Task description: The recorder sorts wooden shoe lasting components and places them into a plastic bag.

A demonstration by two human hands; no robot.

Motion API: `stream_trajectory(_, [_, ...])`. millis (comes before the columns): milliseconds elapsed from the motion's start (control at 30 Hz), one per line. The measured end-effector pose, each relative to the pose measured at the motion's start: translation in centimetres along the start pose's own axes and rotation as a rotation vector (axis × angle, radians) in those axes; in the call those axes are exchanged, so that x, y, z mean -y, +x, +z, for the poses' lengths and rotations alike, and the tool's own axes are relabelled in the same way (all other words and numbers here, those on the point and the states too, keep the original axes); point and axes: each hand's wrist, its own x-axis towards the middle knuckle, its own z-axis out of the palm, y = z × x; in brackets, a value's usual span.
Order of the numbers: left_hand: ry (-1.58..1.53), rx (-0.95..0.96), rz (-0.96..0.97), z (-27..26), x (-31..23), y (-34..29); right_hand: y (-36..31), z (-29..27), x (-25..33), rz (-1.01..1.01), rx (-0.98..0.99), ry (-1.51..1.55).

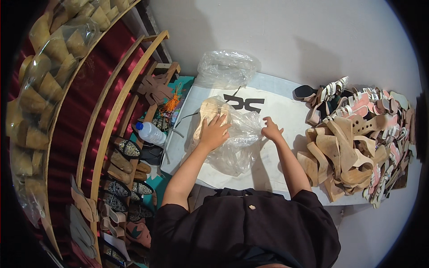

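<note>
A clear plastic bag [239, 154] lies crumpled across the white sheet [277, 154] on the table. At its left side is a pale, wood-coloured, sole-shaped piece [210, 106]; whether it lies inside the bag or under a fold, I cannot tell. My left hand [216, 131] rests flat on this piece with its fingers spread. My right hand [271, 129] pinches the bag's gathered right edge. Just beyond the hands, two black cut-out shoe upper pieces [243, 103] lie on the sheet.
Another clear plastic bag [227, 67] sits at the table's back. Wooden shoe lasts [339, 149] and strappy sandals [364, 105] pile up on the right. Leftward stand a white bottle with a blue cap [151, 133], shoes [117, 187] on a rack, and bagged lasts [33, 111] on a shelf.
</note>
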Motion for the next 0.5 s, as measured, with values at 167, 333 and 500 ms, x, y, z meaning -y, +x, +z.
stream_trajectory(167, [0.088,-0.044,-0.028,1.8,-1.2,0.0,-2.0,-1.8,5.4,-0.213,-0.098,-0.021])
stream_trajectory(333, [0.188,-0.156,0.149,4.3,-1.8,0.4,0.0,-0.2,5.3,-0.142,-0.090,-0.018])
stream_trajectory(500, [0.196,-0.164,0.172,5.0,-2.9,0.3,1.2,2.1,0.9,-0.124,-0.160,-0.150])
